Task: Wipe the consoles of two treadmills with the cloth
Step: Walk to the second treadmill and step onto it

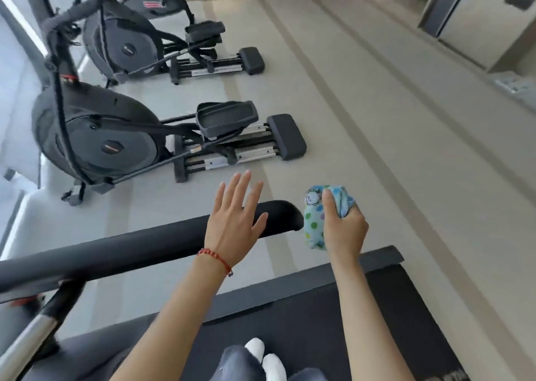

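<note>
From the head camera, the right hand (343,227) is gripping a bunched, dotted cloth (314,218), fingers curled around it, just past the end of a black treadmill handrail (145,244). The left hand (233,221) is hovering over that handrail, fingers spread and straight. Two elliptical machines (116,137) are standing beyond on the floor (377,119).

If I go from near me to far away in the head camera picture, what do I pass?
White shoes → treadmill belt → black handrail → nearer elliptical trainer → farther elliptical trainer.
</note>
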`<state>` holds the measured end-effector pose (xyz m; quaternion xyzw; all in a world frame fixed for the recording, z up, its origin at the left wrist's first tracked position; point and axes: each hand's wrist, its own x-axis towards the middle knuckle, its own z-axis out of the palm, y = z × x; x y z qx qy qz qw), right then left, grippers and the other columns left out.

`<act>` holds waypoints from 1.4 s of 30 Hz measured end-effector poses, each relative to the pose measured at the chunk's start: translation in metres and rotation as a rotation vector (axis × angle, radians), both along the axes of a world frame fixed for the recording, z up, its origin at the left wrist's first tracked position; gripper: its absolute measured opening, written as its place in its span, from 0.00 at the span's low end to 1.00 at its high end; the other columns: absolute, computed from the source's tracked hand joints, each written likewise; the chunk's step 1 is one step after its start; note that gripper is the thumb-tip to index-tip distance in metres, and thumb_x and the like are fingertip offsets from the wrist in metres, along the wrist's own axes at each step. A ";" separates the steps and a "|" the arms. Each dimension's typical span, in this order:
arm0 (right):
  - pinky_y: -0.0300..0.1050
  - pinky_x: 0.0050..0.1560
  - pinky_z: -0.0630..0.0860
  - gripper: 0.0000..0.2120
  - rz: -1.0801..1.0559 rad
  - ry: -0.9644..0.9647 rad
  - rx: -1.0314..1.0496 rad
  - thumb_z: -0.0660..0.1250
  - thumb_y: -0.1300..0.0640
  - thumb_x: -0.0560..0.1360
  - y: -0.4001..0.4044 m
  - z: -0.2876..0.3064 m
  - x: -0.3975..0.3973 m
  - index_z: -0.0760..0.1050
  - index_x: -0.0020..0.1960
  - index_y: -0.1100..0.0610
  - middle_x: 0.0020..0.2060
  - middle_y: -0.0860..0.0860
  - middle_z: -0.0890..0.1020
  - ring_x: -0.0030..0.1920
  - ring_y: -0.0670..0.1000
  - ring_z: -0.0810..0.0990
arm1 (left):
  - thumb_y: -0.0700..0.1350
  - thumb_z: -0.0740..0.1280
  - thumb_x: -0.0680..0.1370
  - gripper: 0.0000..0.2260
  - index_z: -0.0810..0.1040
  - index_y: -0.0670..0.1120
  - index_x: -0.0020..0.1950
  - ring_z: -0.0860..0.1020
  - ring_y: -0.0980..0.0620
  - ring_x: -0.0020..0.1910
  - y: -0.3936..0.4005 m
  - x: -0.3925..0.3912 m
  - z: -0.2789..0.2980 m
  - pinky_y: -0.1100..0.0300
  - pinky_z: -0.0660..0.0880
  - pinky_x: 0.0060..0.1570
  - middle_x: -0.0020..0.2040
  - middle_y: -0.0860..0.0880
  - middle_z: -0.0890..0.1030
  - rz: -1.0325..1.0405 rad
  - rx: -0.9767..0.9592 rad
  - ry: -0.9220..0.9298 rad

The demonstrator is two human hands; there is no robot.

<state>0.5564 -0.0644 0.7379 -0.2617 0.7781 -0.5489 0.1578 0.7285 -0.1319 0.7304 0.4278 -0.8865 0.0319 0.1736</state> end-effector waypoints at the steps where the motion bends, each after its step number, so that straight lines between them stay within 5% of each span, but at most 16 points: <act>1: 0.30 0.29 0.67 0.16 -0.060 -0.006 0.010 0.65 0.46 0.74 0.007 -0.002 -0.009 0.73 0.40 0.59 0.29 0.44 0.75 0.31 0.39 0.74 | 0.52 0.60 0.77 0.22 0.69 0.41 0.67 0.67 0.37 0.68 -0.003 -0.012 -0.003 0.41 0.60 0.66 0.67 0.37 0.70 -0.060 0.001 0.004; 10: 0.26 0.28 0.69 0.16 -0.517 -0.061 0.010 0.66 0.46 0.73 0.082 -0.014 -0.071 0.74 0.39 0.60 0.29 0.45 0.77 0.31 0.40 0.75 | 0.53 0.55 0.77 0.25 0.69 0.41 0.68 0.66 0.37 0.68 0.002 -0.121 -0.013 0.41 0.59 0.66 0.68 0.38 0.69 -0.532 0.033 -0.051; 19: 0.39 0.37 0.73 0.14 -0.878 -0.173 -0.011 0.67 0.48 0.73 0.189 -0.030 -0.132 0.71 0.35 0.55 0.30 0.45 0.76 0.33 0.43 0.75 | 0.52 0.55 0.77 0.24 0.71 0.39 0.68 0.67 0.38 0.67 0.073 -0.242 -0.033 0.45 0.57 0.68 0.68 0.38 0.70 -0.870 0.045 -0.064; 22: 0.35 0.34 0.71 0.13 -0.955 -0.185 -0.016 0.67 0.49 0.73 0.222 -0.034 -0.163 0.70 0.35 0.54 0.30 0.45 0.75 0.32 0.42 0.74 | 0.52 0.55 0.76 0.24 0.72 0.39 0.67 0.69 0.38 0.67 0.102 -0.283 -0.039 0.43 0.62 0.66 0.67 0.38 0.71 -0.917 0.049 -0.089; 30: 0.44 0.42 0.75 0.13 -1.060 -0.222 -0.016 0.66 0.48 0.74 0.292 -0.040 -0.245 0.71 0.37 0.56 0.31 0.46 0.75 0.37 0.51 0.76 | 0.52 0.55 0.77 0.23 0.69 0.40 0.67 0.68 0.38 0.67 0.159 -0.379 -0.043 0.41 0.66 0.65 0.67 0.38 0.71 -1.006 0.078 -0.125; 42: 0.42 0.40 0.74 0.14 -1.182 -0.250 -0.020 0.67 0.49 0.73 0.298 -0.061 -0.372 0.72 0.37 0.58 0.31 0.47 0.75 0.35 0.48 0.75 | 0.52 0.55 0.76 0.23 0.67 0.42 0.67 0.66 0.40 0.67 0.160 -0.540 -0.063 0.43 0.65 0.65 0.67 0.38 0.71 -1.131 0.053 -0.104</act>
